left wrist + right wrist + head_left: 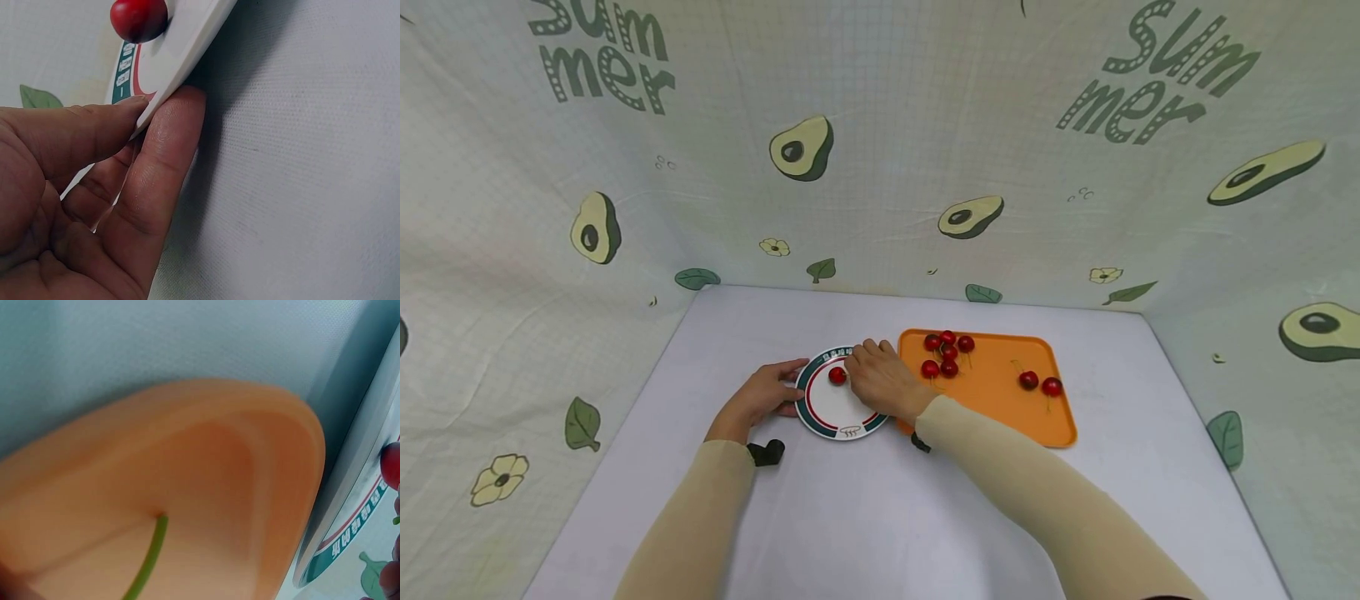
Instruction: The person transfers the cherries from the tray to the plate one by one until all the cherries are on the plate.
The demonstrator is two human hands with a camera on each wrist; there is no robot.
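Observation:
In the head view my left hand (763, 393) grips the left rim of a round white plate (831, 408) with a green and red border. The left wrist view shows the thumb (94, 128) over the rim and a finger (165, 156) under it. A red cherry (837, 376) sits on the plate, seen also in the left wrist view as a cherry (139, 19). My right hand (880, 379) is over the plate's right side with curled fingers, pinching a cherry's stem. At the right wrist view's edge, fingers (390, 578) show beside a cherry (391, 465) and a bit of green stem.
An orange tray (992, 404) lies right of the plate, its left edge partly behind my right hand. Several cherries (949, 353) cluster at its back left, and two more cherries (1028, 380) lie toward its right side. A patterned cloth (880, 150) hangs behind the white table (850, 533).

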